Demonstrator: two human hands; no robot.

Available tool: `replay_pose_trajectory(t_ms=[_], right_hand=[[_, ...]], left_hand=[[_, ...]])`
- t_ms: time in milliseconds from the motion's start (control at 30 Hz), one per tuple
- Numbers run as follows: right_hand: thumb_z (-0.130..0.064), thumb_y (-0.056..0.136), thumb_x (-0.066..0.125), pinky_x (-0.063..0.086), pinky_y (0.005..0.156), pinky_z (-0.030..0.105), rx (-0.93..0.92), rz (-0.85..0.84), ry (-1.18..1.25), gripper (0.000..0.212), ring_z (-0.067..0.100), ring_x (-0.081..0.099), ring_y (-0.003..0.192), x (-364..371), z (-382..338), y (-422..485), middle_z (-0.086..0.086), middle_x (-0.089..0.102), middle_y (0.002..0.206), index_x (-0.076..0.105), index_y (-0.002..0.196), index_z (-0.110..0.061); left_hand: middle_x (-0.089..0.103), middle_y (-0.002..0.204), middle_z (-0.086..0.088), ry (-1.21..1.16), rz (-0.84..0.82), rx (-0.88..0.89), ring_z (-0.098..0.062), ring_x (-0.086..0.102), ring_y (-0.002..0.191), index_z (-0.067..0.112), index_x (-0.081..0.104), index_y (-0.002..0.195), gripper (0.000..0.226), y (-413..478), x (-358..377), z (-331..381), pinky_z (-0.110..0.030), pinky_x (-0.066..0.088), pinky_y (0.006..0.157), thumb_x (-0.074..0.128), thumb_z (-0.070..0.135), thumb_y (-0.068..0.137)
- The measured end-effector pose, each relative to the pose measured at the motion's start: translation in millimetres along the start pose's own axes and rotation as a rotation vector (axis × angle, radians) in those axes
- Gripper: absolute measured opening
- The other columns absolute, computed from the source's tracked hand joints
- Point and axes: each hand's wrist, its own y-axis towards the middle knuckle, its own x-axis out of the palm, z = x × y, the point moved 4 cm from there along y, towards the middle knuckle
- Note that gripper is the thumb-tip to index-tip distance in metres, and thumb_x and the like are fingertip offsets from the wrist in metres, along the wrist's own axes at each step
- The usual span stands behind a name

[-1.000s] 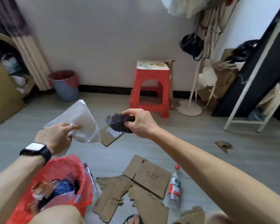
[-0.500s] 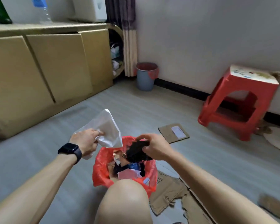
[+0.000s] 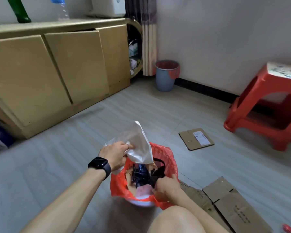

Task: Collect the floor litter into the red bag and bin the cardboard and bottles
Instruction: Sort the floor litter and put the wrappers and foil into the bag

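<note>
Right hand (image 3: 166, 189) dropped, gripping black mesh (image 3: 155, 175) — left hand (image 3: 115, 155) pinches crinkled white plastic (image 3: 141, 145).

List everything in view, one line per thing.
red bag: 1, red, on the floor before the person, holding litter
white plastic bag: 1, white, over the red bag's rim
black litter: 1, black, in the red bag's mouth
labelled cardboard: 1, brown, flat on floor right of the bag
cardboard pieces: several, brown, floor at lower right
bottle cap: 1, red, bottom right corner
bin: 1, grey-blue with red liner, by the wall
stool: 1, red, right
cabinet: 1, tan, left
green bottles: 2, green, cabinet top
clear bottle: 1, blue cap, cabinet top
watch: 1, black, left wrist
left hand: 1, grips the white plastic bag
right hand: 1, grips the black litter
</note>
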Motion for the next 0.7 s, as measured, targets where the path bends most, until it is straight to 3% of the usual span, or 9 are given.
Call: replay_pose_trajectory(t_ms=[67, 167, 233, 300, 400, 500, 600, 700], right_hand=[[-0.030, 0.084, 0.046, 0.036, 0.091, 0.040, -0.066, -0.072, 0.138, 0.028, 0.032, 0.064, 0.100, 0, -3, -1, 0.005, 0.073, 0.102, 0.069, 0.095, -0.020], [-0.030, 0.080, 0.046, 0.049, 0.072, 0.034, -0.103, 0.079, 0.489, 0.020, 0.030, 0.063, 0.083, -28, 14, -12, 0.002, 0.068, 0.082, 0.063, 0.080, -0.020], [-0.028, 0.081, 0.053, 0.052, 0.072, 0.030, -0.039, 0.184, 0.698, 0.018, 0.019, 0.066, 0.079, -55, 44, -29, -0.006, 0.070, 0.076, 0.071, 0.083, -0.026], [-0.025, 0.074, 0.058, 0.052, 0.071, 0.028, 0.046, 0.278, 0.925, 0.021, 0.012, 0.069, 0.079, -87, 84, -59, -0.011, 0.075, 0.079, 0.075, 0.081, -0.035], [-0.030, 0.068, 0.059, 0.046, 0.070, 0.029, 0.163, 0.315, 1.328, 0.041, 0.016, 0.068, 0.085, -131, 145, -103, 0.003, 0.076, 0.100, 0.072, 0.107, -0.025], [-0.050, 0.083, 0.070, 0.055, 0.073, 0.032, 0.224, 0.442, 1.279, 0.036, 0.016, 0.071, 0.091, -162, 200, -157, -0.002, 0.075, 0.103, 0.069, 0.110, -0.027], [-0.036, 0.083, 0.068, 0.056, 0.071, 0.036, 0.370, 0.688, 0.867, 0.013, 0.016, 0.068, 0.079, -181, 237, -197, -0.005, 0.073, 0.081, 0.071, 0.086, -0.024], [-0.033, 0.087, 0.063, 0.054, 0.074, 0.039, 0.584, 0.860, 0.838, 0.014, 0.021, 0.066, 0.080, -177, 290, -258, -0.002, 0.072, 0.079, 0.070, 0.083, -0.021]], left_hand=[[0.054, 0.132, 0.019, -0.003, 0.011, 0.034, -0.019, 0.060, 0.114, 0.053, 0.047, 0.135, 0.055, 6, -4, 10, -0.034, 0.050, 0.086, 0.051, 0.024, 0.089], [0.055, 0.128, 0.018, -0.009, 0.046, 0.105, -0.019, 0.060, 0.111, 0.053, 0.048, 0.134, 0.054, 16, -11, 33, -0.035, 0.051, 0.084, 0.050, 0.024, 0.089], [0.056, 0.127, 0.017, -0.004, 0.062, 0.166, -0.019, 0.060, 0.111, 0.053, 0.048, 0.134, 0.052, 23, -19, 55, -0.035, 0.051, 0.084, 0.051, 0.025, 0.091], [0.055, 0.129, 0.017, 0.010, 0.075, 0.244, -0.019, 0.059, 0.113, 0.053, 0.047, 0.135, 0.052, 31, -26, 87, -0.035, 0.051, 0.085, 0.052, 0.026, 0.091], [0.053, 0.134, 0.018, 0.001, 0.113, 0.395, -0.019, 0.059, 0.115, 0.054, 0.046, 0.136, 0.052, 41, -40, 148, -0.035, 0.051, 0.086, 0.053, 0.026, 0.093], [0.048, 0.141, 0.019, -0.038, 0.181, 0.590, -0.019, 0.058, 0.118, 0.052, 0.047, 0.137, 0.050, 38, -58, 233, -0.033, 0.050, 0.087, 0.055, 0.030, 0.092], [0.039, 0.150, 0.018, -0.121, 0.249, 0.702, -0.015, 0.055, 0.122, 0.053, 0.043, 0.139, 0.054, 31, -69, 285, -0.032, 0.051, 0.087, 0.061, 0.043, 0.088], [0.030, 0.154, 0.011, -0.298, 0.226, 0.805, -0.013, 0.054, 0.119, 0.049, 0.048, 0.136, 0.058, 30, -77, 334, -0.028, 0.053, 0.091, 0.072, 0.046, 0.083]])
